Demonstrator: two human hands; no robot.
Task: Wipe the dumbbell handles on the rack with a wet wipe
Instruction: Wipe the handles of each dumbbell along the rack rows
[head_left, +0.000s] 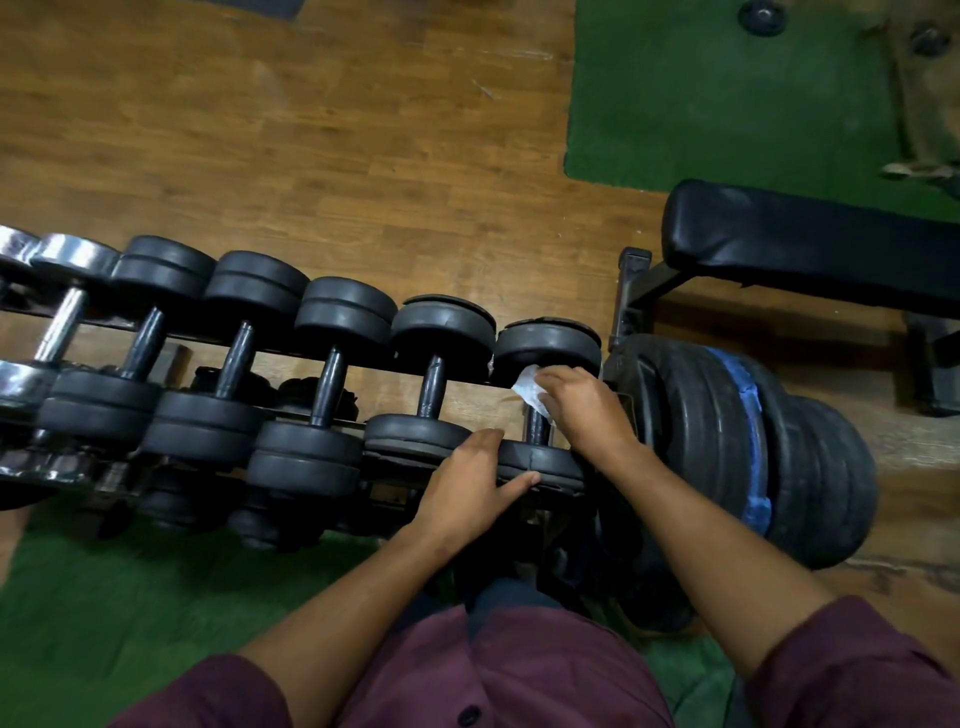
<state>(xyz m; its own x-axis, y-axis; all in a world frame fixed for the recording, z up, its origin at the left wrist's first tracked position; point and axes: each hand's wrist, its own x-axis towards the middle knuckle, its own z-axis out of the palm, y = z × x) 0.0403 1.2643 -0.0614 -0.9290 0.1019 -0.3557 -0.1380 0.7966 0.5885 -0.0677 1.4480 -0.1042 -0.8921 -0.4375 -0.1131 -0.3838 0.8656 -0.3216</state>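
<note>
- Left hand (470, 480) rests with straight fingers on the end dumbbell's (543, 405) near plate.
- Right hand (582, 405) clutches the wipe (527, 389) around that handle, apparently mid-wipe.
- Judging by position, the other handles (332, 387) along the rack (311, 415) look still to do.

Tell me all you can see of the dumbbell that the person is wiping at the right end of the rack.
The dumbbell is black and dull, rubber-like, with stacked round plates at each end of a dark handle. It lies across the rack, last in the row, beside a stack of weight plates. The right hand presses a white wet wipe onto the handle near the far plates. The left hand rests on the near plates, thumb along the edge.
</note>
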